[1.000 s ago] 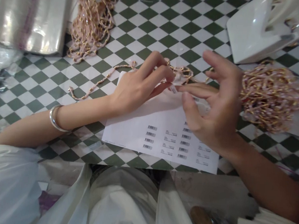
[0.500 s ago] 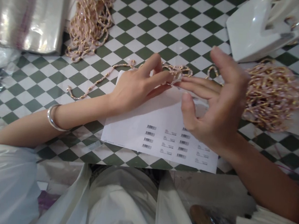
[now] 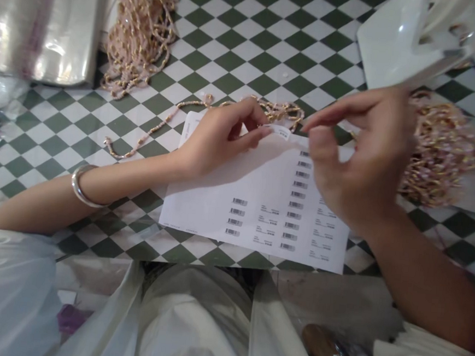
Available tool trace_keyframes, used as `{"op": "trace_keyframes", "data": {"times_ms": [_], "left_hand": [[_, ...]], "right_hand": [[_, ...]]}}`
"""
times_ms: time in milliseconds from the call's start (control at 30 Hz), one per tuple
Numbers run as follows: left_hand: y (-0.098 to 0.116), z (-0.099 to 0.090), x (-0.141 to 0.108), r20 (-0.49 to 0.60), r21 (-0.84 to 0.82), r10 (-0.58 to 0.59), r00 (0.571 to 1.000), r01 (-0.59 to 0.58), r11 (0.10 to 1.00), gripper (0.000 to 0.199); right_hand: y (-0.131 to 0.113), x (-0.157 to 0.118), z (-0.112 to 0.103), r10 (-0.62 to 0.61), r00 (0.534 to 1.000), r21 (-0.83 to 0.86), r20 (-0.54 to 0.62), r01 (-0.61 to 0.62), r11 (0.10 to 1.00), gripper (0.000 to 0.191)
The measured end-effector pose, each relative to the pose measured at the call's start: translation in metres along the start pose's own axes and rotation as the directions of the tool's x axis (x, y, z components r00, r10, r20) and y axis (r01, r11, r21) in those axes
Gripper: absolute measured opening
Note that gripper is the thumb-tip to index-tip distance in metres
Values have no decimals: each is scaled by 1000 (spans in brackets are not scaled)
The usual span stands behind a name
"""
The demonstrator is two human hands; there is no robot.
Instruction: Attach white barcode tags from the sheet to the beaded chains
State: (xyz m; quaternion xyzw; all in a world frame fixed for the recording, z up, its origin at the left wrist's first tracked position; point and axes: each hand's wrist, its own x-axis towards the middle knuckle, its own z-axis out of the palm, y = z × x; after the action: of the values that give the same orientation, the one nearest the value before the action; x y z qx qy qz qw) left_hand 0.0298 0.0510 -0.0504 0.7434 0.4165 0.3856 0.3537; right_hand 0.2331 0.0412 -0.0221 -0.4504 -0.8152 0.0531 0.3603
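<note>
My left hand (image 3: 224,136) is closed in a pinch on a small white label (image 3: 281,132), its printed end sticking out past the fingertips. Just behind it runs a pink and gold beaded strand (image 3: 157,128), curling left across the table and bunching up near the label; whether the label is attached to it is hidden. My right hand (image 3: 358,160), slightly blurred, hovers right of the label, thumb and fingers bent towards each other with nothing visible between them. Under both hands lies a sheet of barcode labels (image 3: 202,208), its upper left part bare of print.
A heap of beaded strands (image 3: 440,155) lies at the right, partly behind my right hand. Another bundle of tagged strands (image 3: 139,44) is at the upper left, beside clear plastic bags (image 3: 68,27). A white container (image 3: 389,53) stands upper right on the checkered table (image 3: 248,36).
My right hand has drawn back to the right from the label, its fingers now bent instead of stretched out. The label's printed end now shows beyond my left fingertips.
</note>
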Motion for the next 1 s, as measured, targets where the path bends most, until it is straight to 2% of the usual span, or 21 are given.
{"op": "trace_keyframes", "data": {"times_ms": [67, 200, 400, 600, 800, 1000], "left_hand": [[4, 1, -1, 2, -64, -41, 999, 41, 997, 13], [6, 3, -4, 20, -137, -41, 999, 44, 990, 9], [8, 2, -3, 53, -110, -91, 994, 96, 989, 14], [17, -1, -3, 90, -66, -82, 993, 88, 994, 17], [18, -2, -3, 140, -79, -83, 987, 94, 992, 25], [15, -2, -3, 177, -124, -76, 981, 99, 987, 20]], "right_hand": [[-2, -3, 3, -57, 998, -63, 32, 59, 996, 26], [-2, -6, 7, -113, 989, -126, 93, 124, 984, 28], [0, -4, 6, -112, 991, -139, 73, 122, 983, 17], [-1, -3, 6, -65, 995, -119, 79, 74, 990, 18], [1, -2, 9, -86, 995, -99, 51, 91, 991, 18], [2, -1, 9, -43, 995, -82, 94, 51, 995, 23]]}}
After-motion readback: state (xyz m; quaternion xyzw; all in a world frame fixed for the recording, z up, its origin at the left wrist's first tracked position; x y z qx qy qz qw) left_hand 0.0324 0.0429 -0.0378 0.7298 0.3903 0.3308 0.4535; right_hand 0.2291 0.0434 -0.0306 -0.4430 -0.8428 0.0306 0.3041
